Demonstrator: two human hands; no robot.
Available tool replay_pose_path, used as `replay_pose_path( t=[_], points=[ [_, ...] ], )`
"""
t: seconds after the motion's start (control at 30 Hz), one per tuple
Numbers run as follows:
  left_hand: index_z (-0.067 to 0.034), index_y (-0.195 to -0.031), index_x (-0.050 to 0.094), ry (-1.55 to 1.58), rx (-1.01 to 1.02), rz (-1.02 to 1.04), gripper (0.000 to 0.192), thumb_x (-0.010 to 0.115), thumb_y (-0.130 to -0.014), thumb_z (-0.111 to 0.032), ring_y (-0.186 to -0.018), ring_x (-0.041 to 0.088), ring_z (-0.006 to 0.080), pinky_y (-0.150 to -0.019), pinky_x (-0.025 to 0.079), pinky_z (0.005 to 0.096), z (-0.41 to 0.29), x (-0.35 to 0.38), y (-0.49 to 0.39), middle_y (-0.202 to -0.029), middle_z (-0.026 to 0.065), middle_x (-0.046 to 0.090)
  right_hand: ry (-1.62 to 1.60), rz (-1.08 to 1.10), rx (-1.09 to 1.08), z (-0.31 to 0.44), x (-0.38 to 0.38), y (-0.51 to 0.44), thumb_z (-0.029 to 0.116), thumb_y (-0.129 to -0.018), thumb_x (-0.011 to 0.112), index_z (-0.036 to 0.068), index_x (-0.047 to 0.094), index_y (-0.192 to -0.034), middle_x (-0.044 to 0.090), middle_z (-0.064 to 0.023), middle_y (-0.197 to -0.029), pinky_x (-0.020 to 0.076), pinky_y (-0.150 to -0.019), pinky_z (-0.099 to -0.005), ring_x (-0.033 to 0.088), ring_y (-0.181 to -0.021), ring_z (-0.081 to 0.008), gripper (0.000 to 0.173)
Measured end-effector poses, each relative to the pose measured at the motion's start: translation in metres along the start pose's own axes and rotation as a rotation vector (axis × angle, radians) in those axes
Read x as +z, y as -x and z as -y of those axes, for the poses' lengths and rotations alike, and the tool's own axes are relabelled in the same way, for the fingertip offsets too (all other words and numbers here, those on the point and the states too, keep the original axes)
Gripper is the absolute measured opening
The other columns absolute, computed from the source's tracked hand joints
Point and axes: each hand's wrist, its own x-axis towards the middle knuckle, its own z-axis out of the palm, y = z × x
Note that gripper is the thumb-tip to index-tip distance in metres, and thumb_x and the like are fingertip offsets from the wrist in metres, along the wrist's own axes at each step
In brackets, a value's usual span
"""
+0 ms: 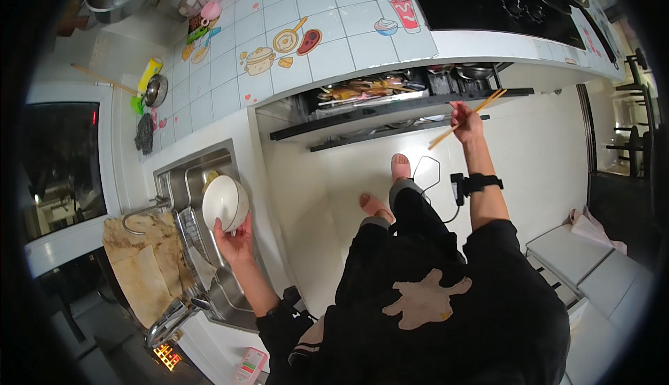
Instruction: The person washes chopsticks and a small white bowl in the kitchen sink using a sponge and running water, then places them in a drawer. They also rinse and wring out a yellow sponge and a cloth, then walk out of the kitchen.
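Observation:
My left hand grips a white bowl by its near side, tilted over the stainless steel sink. In my right hand is a pair of wooden chopsticks, held slantwise near the front of a pulled-out drawer. That drawer has a dark front rail and holds many utensils in one section. A metal bowl sits in its right section. Just below, a second drawer is also pulled out, with its contents mostly hidden.
A black cooktop with pans lies at the upper right. Stickers decorate the tiled countertop. Beside the sink are a faucet, a brown cloth or mat and a pink bottle. A dark scouring pad hangs by the window.

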Motion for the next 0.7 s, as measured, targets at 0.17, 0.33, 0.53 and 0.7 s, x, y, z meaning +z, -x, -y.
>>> replay_pose_path(
  t=[0.17,0.33,0.53,0.7],
  points=[
    [-0.001,-0.125,0.037,-0.032,-0.003,0.07,0.063,0.068,-0.073,-0.02,-0.114,0.044,0.0349,-0.093,0.043,0.0551,0.004,0.0,-0.005,-0.123,0.0152,0.041,0.246,-0.111,0.066,0.01,-0.028,0.033,0.016,-0.093,0.034,0.0,0.049,-0.097,0.063,-0.0142,-0.089,0.0396,-0.043,-0.0224,0.055,-0.06,-0.0139,0.022],
    [-0.001,-0.129,0.03,-0.055,-0.024,0.107,0.068,0.067,-0.074,-0.019,-0.117,0.039,0.0339,-0.093,0.043,0.0552,0.01,0.007,-0.006,-0.125,0.0147,0.034,0.27,-0.153,0.091,0.004,-0.052,0.061,0.013,-0.092,0.036,0.0,0.049,-0.093,0.063,-0.0153,-0.084,0.0405,-0.043,-0.0227,0.058,-0.06,-0.0158,0.019],
    [-0.004,-0.13,0.03,-0.085,-0.033,0.15,0.067,0.065,-0.075,-0.019,-0.116,0.039,0.0326,-0.093,0.042,0.0544,0.012,0.018,-0.007,-0.125,0.0129,0.034,0.459,-0.066,0.219,0.021,-0.056,0.102,0.013,-0.091,0.039,0.0,0.05,-0.095,0.064,-0.0137,-0.087,0.0392,-0.041,-0.0204,0.058,-0.062,-0.0141,0.017],
    [-0.006,-0.13,0.032,-0.018,-0.069,0.196,0.063,0.064,-0.077,-0.019,-0.117,0.04,0.0322,-0.095,0.042,0.0514,0.013,0.012,-0.008,-0.125,0.0124,0.036,1.086,-0.108,-0.103,0.077,-0.036,0.135,0.02,-0.086,0.053,0.006,0.061,-0.086,0.056,-0.0007,-0.058,0.0239,-0.035,-0.0208,0.037,-0.041,-0.0051,0.017]
  ],
)
